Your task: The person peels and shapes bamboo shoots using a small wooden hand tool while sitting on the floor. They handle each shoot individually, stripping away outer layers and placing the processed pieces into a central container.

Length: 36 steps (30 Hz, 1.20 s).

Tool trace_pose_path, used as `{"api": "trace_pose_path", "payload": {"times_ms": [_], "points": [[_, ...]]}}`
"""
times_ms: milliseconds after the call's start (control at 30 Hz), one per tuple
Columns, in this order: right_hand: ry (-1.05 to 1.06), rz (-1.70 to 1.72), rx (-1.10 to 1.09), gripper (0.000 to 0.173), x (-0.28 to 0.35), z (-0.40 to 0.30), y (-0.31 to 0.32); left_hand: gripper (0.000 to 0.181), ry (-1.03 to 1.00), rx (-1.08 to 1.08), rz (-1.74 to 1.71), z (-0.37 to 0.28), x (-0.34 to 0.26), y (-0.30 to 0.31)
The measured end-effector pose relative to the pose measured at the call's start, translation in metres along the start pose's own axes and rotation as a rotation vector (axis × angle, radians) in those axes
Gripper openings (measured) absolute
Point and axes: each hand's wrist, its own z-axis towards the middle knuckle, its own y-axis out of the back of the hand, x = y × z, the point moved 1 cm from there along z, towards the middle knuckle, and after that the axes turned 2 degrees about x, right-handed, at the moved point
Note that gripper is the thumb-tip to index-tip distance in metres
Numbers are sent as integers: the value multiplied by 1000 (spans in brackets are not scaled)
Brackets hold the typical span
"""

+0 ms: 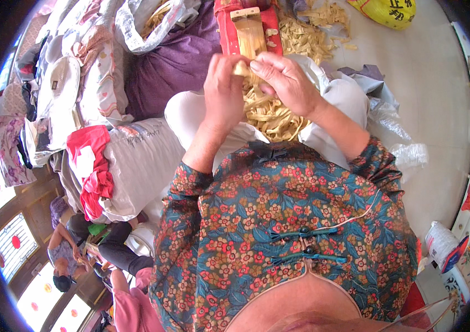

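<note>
My left hand (224, 91) pinches a small folded piece of pale yellow strip (241, 68). Close against it, my right hand (286, 85) has its thumb and forefinger bent towards the piece; whether they grip a strip cannot be made out. Just beyond my fingers, flat tan strips (251, 41) lie along a narrow stand under a wooden crossbar (245, 13), over red cloth (227, 31). A heap of loose tan strips (276, 118) fills my lap between my knees.
More cut strips (305, 39) lie on the floor beyond. At left are a purple cloth bundle (164, 70), a plastic bag (133, 35), a stuffed white sack (143, 162) and red cloth (93, 174). Clear plastic wrap (409, 155) lies right. Other people (67, 253) sit at lower left.
</note>
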Motion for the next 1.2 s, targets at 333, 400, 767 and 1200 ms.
{"api": "trace_pose_path", "payload": {"times_ms": [333,400,767,1200], "points": [[193,-440,-71,16,31,-4,24,18,499,289,-1116,6,7,-3],[122,-165,-11,16,13,-3,24,17,534,325,-1174,1,15,-6],[82,-240,-192,23,-38,-7,15,12,556,132,-716,-13,18,-17],[-161,213,-138,16,-39,-10,45,11,449,81,-350,-9,23,18]]}}
